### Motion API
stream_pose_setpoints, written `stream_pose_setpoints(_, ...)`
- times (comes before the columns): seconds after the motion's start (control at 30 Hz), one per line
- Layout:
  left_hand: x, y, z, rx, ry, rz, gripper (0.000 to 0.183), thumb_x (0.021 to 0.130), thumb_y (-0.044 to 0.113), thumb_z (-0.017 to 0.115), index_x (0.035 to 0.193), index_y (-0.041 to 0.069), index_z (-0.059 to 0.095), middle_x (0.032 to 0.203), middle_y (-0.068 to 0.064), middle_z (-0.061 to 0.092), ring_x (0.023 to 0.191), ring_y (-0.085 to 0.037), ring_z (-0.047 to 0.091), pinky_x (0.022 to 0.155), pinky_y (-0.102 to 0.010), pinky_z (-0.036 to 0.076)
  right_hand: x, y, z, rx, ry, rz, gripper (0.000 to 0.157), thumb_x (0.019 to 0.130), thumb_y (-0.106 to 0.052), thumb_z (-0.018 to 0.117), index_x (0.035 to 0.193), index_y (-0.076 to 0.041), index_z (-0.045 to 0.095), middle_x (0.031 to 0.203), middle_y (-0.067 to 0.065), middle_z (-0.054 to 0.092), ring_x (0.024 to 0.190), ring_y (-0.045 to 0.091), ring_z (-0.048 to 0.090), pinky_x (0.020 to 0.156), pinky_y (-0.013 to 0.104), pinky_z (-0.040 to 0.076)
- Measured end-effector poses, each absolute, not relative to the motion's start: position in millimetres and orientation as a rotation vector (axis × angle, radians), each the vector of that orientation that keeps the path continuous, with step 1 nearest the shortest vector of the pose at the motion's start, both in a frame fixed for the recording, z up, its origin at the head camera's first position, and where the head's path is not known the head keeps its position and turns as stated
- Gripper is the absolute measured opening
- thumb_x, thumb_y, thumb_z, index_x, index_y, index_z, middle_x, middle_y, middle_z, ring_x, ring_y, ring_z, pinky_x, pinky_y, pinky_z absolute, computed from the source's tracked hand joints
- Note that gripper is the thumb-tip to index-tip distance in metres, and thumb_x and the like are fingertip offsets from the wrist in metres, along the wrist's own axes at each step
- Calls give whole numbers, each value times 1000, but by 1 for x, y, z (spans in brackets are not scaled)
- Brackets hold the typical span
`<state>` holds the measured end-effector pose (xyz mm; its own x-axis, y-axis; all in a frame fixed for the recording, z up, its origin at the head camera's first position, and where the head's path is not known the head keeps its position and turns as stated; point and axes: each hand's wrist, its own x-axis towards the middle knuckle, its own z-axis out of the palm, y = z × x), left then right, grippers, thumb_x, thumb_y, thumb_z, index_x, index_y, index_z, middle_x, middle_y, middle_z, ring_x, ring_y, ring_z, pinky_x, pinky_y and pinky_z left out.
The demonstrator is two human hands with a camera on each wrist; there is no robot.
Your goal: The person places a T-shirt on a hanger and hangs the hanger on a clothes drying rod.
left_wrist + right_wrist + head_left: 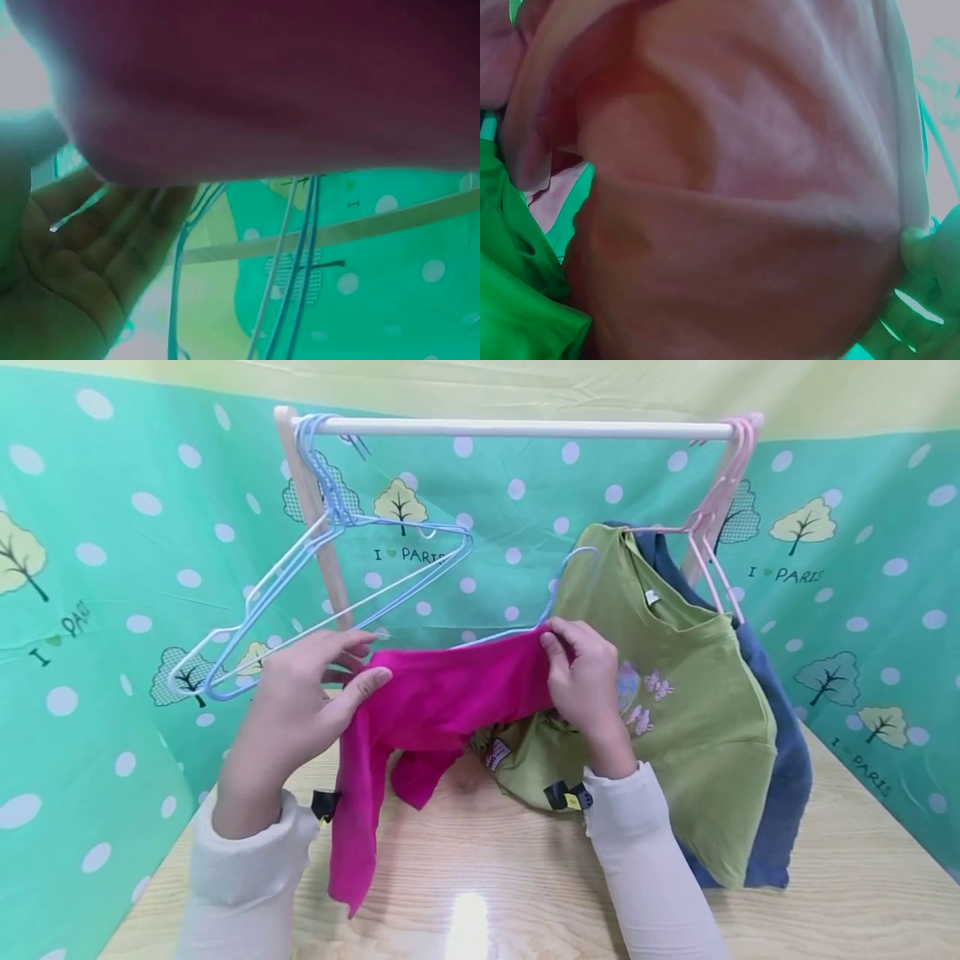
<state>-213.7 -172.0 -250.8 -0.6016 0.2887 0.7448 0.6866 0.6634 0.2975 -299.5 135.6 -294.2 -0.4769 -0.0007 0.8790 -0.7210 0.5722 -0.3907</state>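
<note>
Both hands hold up a magenta garment (457, 693) by its top edge; a long narrow part drops on the left and a shorter flap hangs in the middle. My right hand (587, 672) pinches its upper right corner between thumb and curled fingers. At the upper left corner, my left hand (307, 689) has its thumb against the cloth, with loose fingers behind the edge. A light blue hanger (551, 602) runs behind the garment's top edge, its hook up at the right. Cloth hides much of the hanger and fills both wrist views.
A clothes rack (510, 428) stands behind. Several blue and white hangers (341, 518) hang at its left end. At the right, a green T-shirt (690, 693) and a dark blue garment (787, 760) hang on pink hangers (705, 518). Below lies the wooden tabletop (465, 860).
</note>
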Motion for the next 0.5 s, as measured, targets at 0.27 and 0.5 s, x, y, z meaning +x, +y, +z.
stream_pose_setpoints(0.27,-208,-172,-250,-605,-2276,-578,41,87,-4,70,128,-5,64,96,-16,70,73,-27,62,64,-41,53,-300,137,-295,460,-1833,996,11,97,-5,69,100,3,75,93,18,72,81,30,66,72,40,51)
stream_pose_setpoints(0.5,-207,-184,-249,-553,-2113,-546,17,89,-7,73,104,-3,78,89,-19,75,72,-34,67,65,-36,50,-302,141,-295,526,-1819,985,13,97,-4,69,103,5,76,96,19,74,84,30,69,76,40,54)
